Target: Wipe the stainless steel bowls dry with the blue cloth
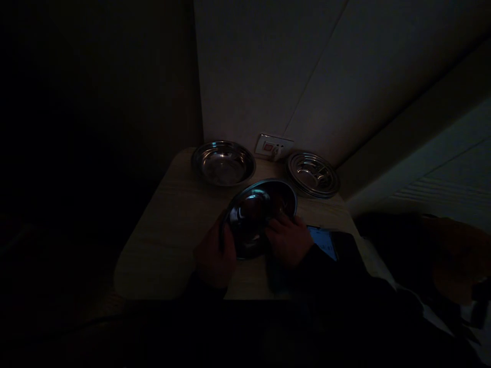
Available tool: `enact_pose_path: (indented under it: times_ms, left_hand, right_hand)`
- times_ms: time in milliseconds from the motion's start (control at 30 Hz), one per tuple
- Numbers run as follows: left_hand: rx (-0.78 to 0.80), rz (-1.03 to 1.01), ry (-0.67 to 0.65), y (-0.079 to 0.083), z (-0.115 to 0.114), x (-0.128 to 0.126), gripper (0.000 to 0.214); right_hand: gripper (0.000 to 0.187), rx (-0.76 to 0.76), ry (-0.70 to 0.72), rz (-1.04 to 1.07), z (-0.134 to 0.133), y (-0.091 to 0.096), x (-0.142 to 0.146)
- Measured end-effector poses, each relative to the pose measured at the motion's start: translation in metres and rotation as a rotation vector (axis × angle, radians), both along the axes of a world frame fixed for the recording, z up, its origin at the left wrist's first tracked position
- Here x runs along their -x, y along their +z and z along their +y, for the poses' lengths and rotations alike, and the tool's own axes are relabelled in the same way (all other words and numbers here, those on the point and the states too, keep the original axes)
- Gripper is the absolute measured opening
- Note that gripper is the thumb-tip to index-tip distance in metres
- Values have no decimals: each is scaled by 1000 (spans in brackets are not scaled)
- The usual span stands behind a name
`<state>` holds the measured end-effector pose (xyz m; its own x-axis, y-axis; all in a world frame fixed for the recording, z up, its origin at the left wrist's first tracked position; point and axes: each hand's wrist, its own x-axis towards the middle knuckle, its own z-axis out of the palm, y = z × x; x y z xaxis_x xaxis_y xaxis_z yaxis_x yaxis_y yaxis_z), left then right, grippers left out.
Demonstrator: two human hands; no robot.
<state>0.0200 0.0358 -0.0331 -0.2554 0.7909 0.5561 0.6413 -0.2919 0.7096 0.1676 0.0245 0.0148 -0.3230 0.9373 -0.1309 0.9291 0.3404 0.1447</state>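
A shiny metal bowl (249, 214) is tilted above the table, its hollow turned up toward me. My left hand (217, 255) grips its left rim, thumb over the edge. My right hand (289, 237) reaches over the near right rim, its fingers curled against the inside wall. Beneath that hand hangs a dark, cloth-like piece (275, 273), which seems to run up into the fingers. Poor light hides the fingertips and the bowl's far inner side.
On the pale wooden table (161, 240), a metal bowl (223, 163) stands back left and a stack of metal bowls (312, 175) back right. A lit phone (322, 242) lies right of my right hand. Behind is a wall with a socket (273, 146).
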Motion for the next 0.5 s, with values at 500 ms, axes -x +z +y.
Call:
enact_pose_path:
  times_ms: [500]
  left_hand:
    - [14,-1,24,1,-1,-3,24]
  right_hand:
    - [15,18,31,53,2,-2,-3]
